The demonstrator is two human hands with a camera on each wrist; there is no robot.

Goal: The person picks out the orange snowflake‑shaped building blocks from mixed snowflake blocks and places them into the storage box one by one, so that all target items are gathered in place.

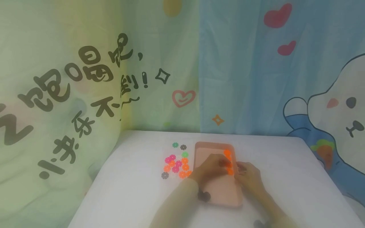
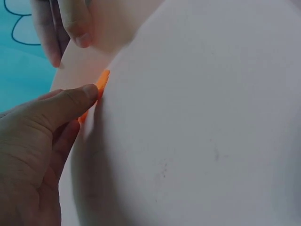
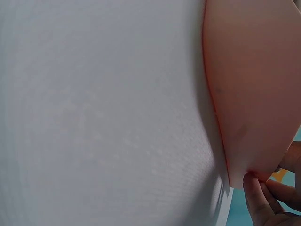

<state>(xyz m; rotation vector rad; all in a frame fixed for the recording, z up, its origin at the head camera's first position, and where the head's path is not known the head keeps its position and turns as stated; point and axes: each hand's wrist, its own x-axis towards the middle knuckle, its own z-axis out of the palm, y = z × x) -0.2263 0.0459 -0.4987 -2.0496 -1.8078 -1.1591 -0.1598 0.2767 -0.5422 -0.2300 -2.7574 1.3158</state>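
Note:
My left hand [image 1: 212, 166] reaches over the pink tray [image 1: 218, 194] toward its right side. Thumb and finger pinch an orange flower-shaped disc [image 2: 103, 82], seen edge-on at the tray wall in the left wrist view. More orange discs [image 1: 227, 153] line the tray's inner right side, partly behind the left fingers. At the outer right side of the tray is my right hand [image 1: 251, 177]. In the right wrist view its fingers [image 3: 256, 195] hold the tray wall at the rim, one fingertip against the outer face.
Left of the tray lies a loose group of flower-shaped discs: pink [image 1: 175, 169], orange [image 1: 182, 174], green [image 1: 175, 145] and grey [image 1: 164, 175]. All stand on a white table [image 1: 128, 190]. Printed curtains [image 1: 242, 79] hang behind and to the left.

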